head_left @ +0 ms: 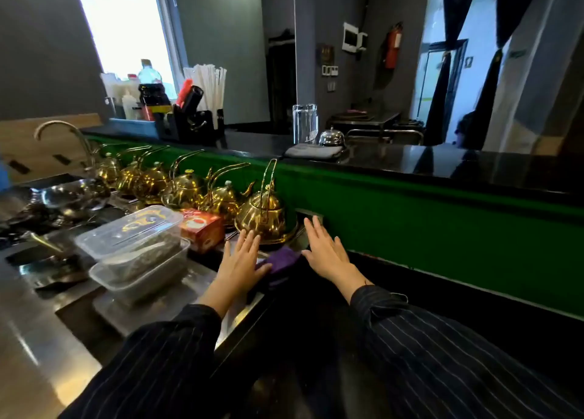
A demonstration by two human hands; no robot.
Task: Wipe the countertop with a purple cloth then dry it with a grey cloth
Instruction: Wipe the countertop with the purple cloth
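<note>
A purple cloth [281, 262] lies on the steel work surface, just in front of the nearest gold teapot. My left hand [240, 260] hovers flat and open at the cloth's left edge, its thumb touching the cloth. My right hand [325, 249] is spread open just to the cloth's right, fingers pointing at the green wall. Neither hand holds anything. A folded grey cloth [313, 151] rests on the raised black countertop [442, 162], next to a silver bell.
A row of gold teapots [189, 188] lines the back of the steel surface [38, 339]. Stacked plastic containers [139, 248] and a red box [202, 229] stand at left. A sink tap [63, 134] is far left; a glass jug [304, 123] and bell [331, 137] are on the black counter.
</note>
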